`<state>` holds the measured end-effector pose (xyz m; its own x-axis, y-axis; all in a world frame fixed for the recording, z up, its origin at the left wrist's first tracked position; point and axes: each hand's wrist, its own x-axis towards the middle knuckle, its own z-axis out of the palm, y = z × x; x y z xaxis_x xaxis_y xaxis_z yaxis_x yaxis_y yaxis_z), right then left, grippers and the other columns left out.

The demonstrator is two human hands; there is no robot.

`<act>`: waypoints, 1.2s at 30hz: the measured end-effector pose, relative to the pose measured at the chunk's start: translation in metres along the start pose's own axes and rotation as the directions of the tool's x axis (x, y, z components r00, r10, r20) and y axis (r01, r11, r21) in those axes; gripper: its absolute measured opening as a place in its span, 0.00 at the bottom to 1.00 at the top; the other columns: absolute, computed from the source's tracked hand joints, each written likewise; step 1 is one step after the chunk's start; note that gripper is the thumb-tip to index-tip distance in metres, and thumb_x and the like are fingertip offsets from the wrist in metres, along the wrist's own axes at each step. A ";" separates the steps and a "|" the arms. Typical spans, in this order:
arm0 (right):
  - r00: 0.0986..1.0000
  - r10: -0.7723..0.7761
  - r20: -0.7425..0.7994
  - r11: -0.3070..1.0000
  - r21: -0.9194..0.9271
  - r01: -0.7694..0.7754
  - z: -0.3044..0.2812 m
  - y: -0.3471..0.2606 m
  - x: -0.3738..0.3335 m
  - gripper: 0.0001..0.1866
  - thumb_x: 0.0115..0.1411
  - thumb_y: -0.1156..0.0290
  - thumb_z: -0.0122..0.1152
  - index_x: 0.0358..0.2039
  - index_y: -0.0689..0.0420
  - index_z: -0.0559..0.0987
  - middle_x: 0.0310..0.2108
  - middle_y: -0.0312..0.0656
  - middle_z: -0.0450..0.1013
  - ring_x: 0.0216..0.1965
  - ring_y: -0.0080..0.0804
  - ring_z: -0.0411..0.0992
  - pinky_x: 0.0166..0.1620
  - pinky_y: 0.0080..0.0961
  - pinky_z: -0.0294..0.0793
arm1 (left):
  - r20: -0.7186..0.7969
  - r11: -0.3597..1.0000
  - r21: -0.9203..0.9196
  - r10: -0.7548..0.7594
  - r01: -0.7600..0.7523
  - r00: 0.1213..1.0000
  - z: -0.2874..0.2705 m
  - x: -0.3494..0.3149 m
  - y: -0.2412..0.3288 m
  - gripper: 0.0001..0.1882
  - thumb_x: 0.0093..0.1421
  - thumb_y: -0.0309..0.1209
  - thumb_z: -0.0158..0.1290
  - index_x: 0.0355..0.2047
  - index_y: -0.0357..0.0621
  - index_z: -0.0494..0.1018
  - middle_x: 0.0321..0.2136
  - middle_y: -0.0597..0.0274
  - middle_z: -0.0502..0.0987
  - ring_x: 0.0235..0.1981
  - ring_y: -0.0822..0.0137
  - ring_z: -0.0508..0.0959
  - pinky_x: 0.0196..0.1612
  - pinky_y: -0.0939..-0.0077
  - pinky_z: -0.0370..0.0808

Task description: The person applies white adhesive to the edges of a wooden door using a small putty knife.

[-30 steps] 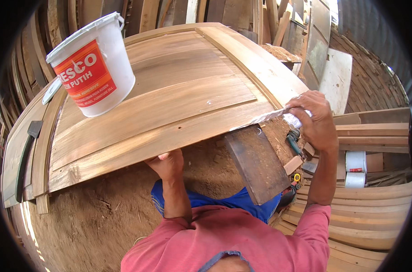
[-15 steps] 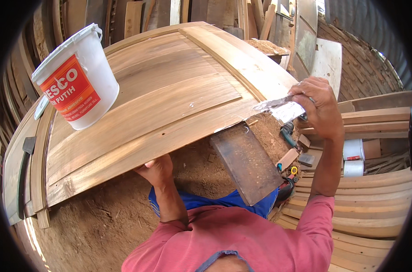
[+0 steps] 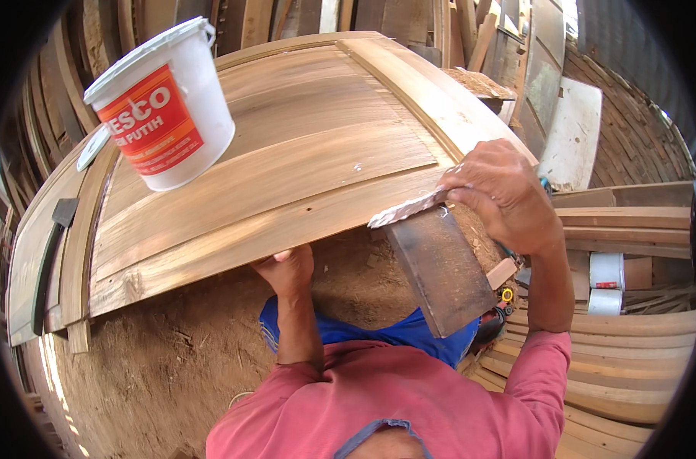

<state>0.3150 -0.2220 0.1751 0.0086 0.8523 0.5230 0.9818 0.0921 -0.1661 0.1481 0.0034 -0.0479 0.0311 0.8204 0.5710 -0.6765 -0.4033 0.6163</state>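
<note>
A large framed wooden door panel (image 3: 286, 164) lies across in front of me. My right hand (image 3: 503, 195) is closed around a putty knife (image 3: 410, 208) smeared with white paste. The knife's tip is at the panel's near edge, above a dark board (image 3: 443, 271). At the same edge, farther left, my left hand (image 3: 288, 271) grips the panel from below; most of its fingers are hidden under the wood. A white bucket (image 3: 206, 115) with a red and orange label stands on the left part of the panel.
A dark strip with a block-shaped end (image 3: 51, 256) lies on the panel's left end, near a pale round lid (image 3: 94, 148). Stacked timber (image 3: 608, 352) and white tubs (image 3: 606, 270) are at the right. Planks lean along the back.
My right hand has moved left along the panel's near edge with the putty knife, whose blade has turned from broad side to edge-on. My left hand stays at the edge. The whole view has shifted slightly.
</note>
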 end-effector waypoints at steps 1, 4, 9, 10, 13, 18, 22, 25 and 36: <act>1.000 -0.015 0.022 1.000 0.006 0.015 0.005 -0.006 0.005 0.05 0.55 0.76 0.63 0.32 0.59 0.83 0.29 0.42 0.78 0.36 0.42 0.74 0.44 0.35 0.67 | 0.007 1.000 0.016 -0.001 0.001 1.000 -0.003 -0.001 -0.002 0.18 0.61 0.22 0.59 0.51 0.43 0.72 0.45 0.68 0.77 0.44 0.72 0.77 0.53 0.72 0.79; 0.998 -0.028 0.048 0.997 -0.067 0.031 0.016 -0.019 0.017 0.05 0.55 0.75 0.63 0.33 0.58 0.83 0.28 0.41 0.78 0.34 0.41 0.74 0.42 0.36 0.67 | 0.045 0.995 0.092 0.031 -0.035 0.999 -0.005 -0.001 -0.005 0.18 0.61 0.23 0.59 0.51 0.43 0.72 0.45 0.67 0.77 0.44 0.72 0.77 0.52 0.72 0.79; 0.999 -0.051 -0.019 0.979 -0.199 0.046 0.009 -0.022 0.020 0.06 0.55 0.75 0.63 0.33 0.58 0.84 0.27 0.42 0.78 0.33 0.40 0.74 0.40 0.36 0.69 | 0.094 0.999 0.000 -0.045 0.045 0.995 -0.010 0.001 0.005 0.25 0.57 0.32 0.65 0.52 0.38 0.70 0.45 0.63 0.76 0.44 0.70 0.77 0.51 0.71 0.77; 0.997 -0.056 -0.056 0.977 -0.207 0.043 0.003 -0.021 0.019 0.06 0.54 0.76 0.63 0.33 0.58 0.84 0.27 0.42 0.78 0.33 0.39 0.74 0.40 0.36 0.70 | 0.136 0.993 0.017 -0.117 0.116 0.984 -0.017 0.001 0.012 0.29 0.55 0.36 0.67 0.53 0.36 0.68 0.45 0.62 0.76 0.44 0.69 0.76 0.52 0.71 0.75; 0.996 -0.061 -0.072 0.993 -0.103 0.054 -0.003 -0.024 0.020 0.05 0.52 0.77 0.64 0.31 0.59 0.84 0.27 0.43 0.78 0.33 0.40 0.74 0.41 0.35 0.70 | 0.243 0.976 -0.089 -0.170 0.196 0.955 -0.036 0.012 0.035 0.40 0.51 0.41 0.71 0.57 0.36 0.64 0.49 0.57 0.74 0.48 0.62 0.77 0.55 0.61 0.74; 0.985 -0.152 0.085 0.981 -0.106 0.161 0.017 -0.039 0.041 0.07 0.50 0.80 0.65 0.31 0.61 0.83 0.26 0.43 0.77 0.32 0.42 0.73 0.39 0.37 0.69 | 0.383 0.934 -0.232 -0.168 0.270 0.909 -0.095 0.041 0.061 0.54 0.46 0.49 0.72 0.65 0.35 0.56 0.58 0.43 0.68 0.56 0.42 0.74 0.51 0.37 0.78; 0.975 -0.219 0.041 0.975 -0.037 0.221 0.019 -0.052 0.054 0.07 0.49 0.80 0.64 0.31 0.61 0.82 0.28 0.45 0.77 0.33 0.44 0.73 0.38 0.37 0.69 | 0.296 0.894 -0.427 -0.005 0.137 0.955 -0.109 0.058 0.091 0.49 0.56 0.50 0.63 0.65 0.32 0.52 0.58 0.42 0.68 0.56 0.45 0.74 0.53 0.41 0.78; 0.966 -0.240 0.093 0.969 -0.044 0.245 0.027 -0.064 0.065 0.06 0.49 0.81 0.64 0.30 0.61 0.82 0.28 0.45 0.76 0.32 0.45 0.73 0.38 0.38 0.69 | 0.158 0.925 -0.377 0.027 0.035 0.987 -0.121 0.066 0.096 0.47 0.58 0.50 0.60 0.65 0.32 0.51 0.58 0.45 0.67 0.56 0.49 0.74 0.53 0.45 0.79; 0.989 -0.065 0.132 0.994 0.097 0.053 0.026 -0.088 0.072 0.07 0.54 0.82 0.61 0.35 0.62 0.78 0.35 0.47 0.77 0.36 0.45 0.76 0.42 0.34 0.72 | 0.053 0.924 -0.382 0.034 -0.011 0.998 -0.125 0.065 0.103 0.38 0.67 0.46 0.52 0.66 0.35 0.51 0.56 0.42 0.70 0.54 0.49 0.76 0.51 0.47 0.81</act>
<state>0.2244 -0.1555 0.2061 -0.0807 0.9048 0.4181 0.9579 0.1863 -0.2184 -0.0113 0.0661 -0.0153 0.0475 0.7834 0.6196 -0.9065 -0.2268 0.3562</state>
